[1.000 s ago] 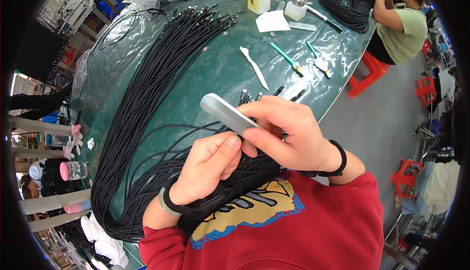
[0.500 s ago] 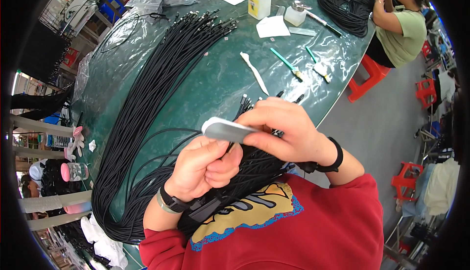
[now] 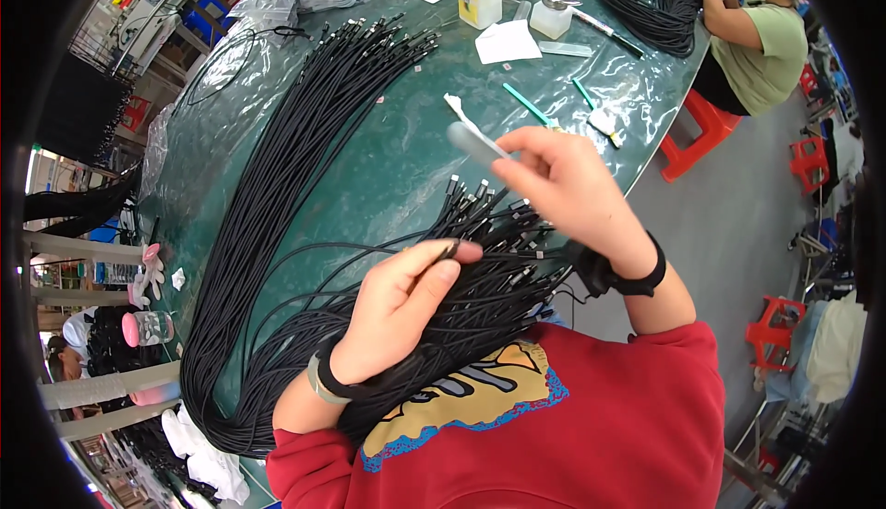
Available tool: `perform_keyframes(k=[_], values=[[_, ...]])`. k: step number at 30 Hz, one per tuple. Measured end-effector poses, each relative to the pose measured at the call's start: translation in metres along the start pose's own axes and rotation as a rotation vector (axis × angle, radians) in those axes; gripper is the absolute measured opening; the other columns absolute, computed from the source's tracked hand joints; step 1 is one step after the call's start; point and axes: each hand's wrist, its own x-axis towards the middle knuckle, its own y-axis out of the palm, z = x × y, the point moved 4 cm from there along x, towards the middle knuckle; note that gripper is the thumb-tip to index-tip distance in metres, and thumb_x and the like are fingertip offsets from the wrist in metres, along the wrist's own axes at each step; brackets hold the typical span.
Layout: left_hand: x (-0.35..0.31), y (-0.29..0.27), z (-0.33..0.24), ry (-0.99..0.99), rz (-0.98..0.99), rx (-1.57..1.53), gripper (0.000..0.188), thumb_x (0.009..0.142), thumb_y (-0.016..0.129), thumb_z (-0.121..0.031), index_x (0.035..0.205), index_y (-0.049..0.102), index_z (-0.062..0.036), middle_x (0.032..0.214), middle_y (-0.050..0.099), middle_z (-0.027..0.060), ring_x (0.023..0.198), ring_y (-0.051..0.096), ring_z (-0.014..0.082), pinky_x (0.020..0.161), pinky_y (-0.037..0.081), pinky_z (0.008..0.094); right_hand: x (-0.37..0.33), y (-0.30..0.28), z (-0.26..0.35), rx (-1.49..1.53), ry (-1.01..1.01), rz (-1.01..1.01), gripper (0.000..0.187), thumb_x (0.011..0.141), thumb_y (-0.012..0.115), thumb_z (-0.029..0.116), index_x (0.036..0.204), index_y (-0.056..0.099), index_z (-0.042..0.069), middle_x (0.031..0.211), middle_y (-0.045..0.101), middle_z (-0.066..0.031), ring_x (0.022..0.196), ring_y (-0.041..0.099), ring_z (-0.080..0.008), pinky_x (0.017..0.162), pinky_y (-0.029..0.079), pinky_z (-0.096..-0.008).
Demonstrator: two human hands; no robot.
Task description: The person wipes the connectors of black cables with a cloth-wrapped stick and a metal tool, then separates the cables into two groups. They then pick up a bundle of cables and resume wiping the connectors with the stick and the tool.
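My left hand (image 3: 392, 311) is closed, thumb against forefinger, on the dark tip of a black cable (image 3: 449, 251); most of that tip is hidden by the fingers. Up and to the right, my right hand (image 3: 572, 186) pinches a flat, pale grey strip (image 3: 475, 145) with a rounded end, slightly blurred and apart from the cable. Beneath both hands lies a heap of black cables (image 3: 503, 274) with metal-tipped connectors. A long bundle of black cables (image 3: 277, 149) curves along the left of the green tabletop (image 3: 388, 167).
Beyond my right hand lie a twisted white tissue (image 3: 454, 105) and green-handled brushes (image 3: 528, 105). Farther back stand a bottle (image 3: 479, 0) and a pump dispenser (image 3: 551, 16) beside white paper (image 3: 507, 42). A co-worker (image 3: 761, 43) sits at far right, near a red stool (image 3: 701, 135).
My right hand has moved up and right with the grey strip, away from my left hand. My left hand has turned more open to view, still pinching the cable tip.
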Motion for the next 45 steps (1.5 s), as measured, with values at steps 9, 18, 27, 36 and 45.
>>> perform_keyframes(k=[9, 18, 27, 36, 45], values=[[0.005, -0.019, -0.012, 0.265, -0.088, 0.546, 0.048, 0.086, 0.046, -0.019, 0.127, 0.032, 0.0006, 0.127, 0.038, 0.0150, 0.118, 0.034, 0.0248, 0.097, 0.026, 0.0330, 0.016, -0.030, -0.065, -0.541, -0.071, -0.180, 0.032, 0.073, 0.062, 0.017, 0.099, 0.055, 0.000, 0.071, 0.054, -0.0080, 0.065, 0.051, -0.0172, 0.059, 0.041, -0.0288], [-0.081, -0.155, 0.057, -0.036, -0.536, 1.442, 0.046, 0.083, 0.049, -0.028, 0.122, 0.041, -0.0050, 0.125, 0.040, 0.0161, 0.120, 0.032, 0.0318, 0.099, 0.025, 0.0389, -0.054, 0.075, 0.026, -0.489, -0.769, 0.675, 0.088, 0.057, 0.069, 0.045, 0.128, 0.032, 0.008, 0.128, 0.029, -0.0218, 0.119, 0.027, -0.0358, 0.098, 0.018, -0.0520], [-0.111, -0.133, 0.071, -0.234, -0.617, 1.282, 0.040, 0.086, 0.044, -0.034, 0.112, 0.049, -0.0040, 0.111, 0.050, 0.0157, 0.107, 0.045, 0.0306, 0.093, 0.033, 0.0411, -0.066, 0.091, 0.026, -0.626, -0.862, 0.704, 0.093, 0.053, 0.071, 0.047, 0.128, 0.032, 0.007, 0.128, 0.030, -0.0233, 0.119, 0.028, -0.0369, 0.098, 0.018, -0.0514], [-0.184, -0.116, 0.077, 0.006, -0.748, 1.068, 0.033, 0.085, 0.044, -0.029, 0.097, 0.056, -0.0006, 0.098, 0.055, 0.0153, 0.094, 0.050, 0.0304, 0.084, 0.040, 0.0345, -0.060, 0.083, 0.021, -0.626, -0.887, 0.679, 0.095, 0.053, 0.072, 0.046, 0.127, 0.030, 0.004, 0.127, 0.031, -0.0217, 0.118, 0.030, -0.0353, 0.097, 0.021, -0.0502], [-0.327, -0.221, 0.153, -0.865, -1.277, 0.911, 0.036, 0.082, 0.042, -0.034, 0.093, 0.060, -0.0046, 0.107, 0.054, 0.0144, 0.099, 0.050, 0.0304, 0.085, 0.039, 0.0410, -0.055, 0.078, 0.023, -0.647, -0.862, 0.684, 0.096, 0.053, 0.072, 0.045, 0.126, 0.029, -0.001, 0.126, 0.034, -0.0183, 0.118, 0.031, -0.0331, 0.098, 0.018, -0.0508]])
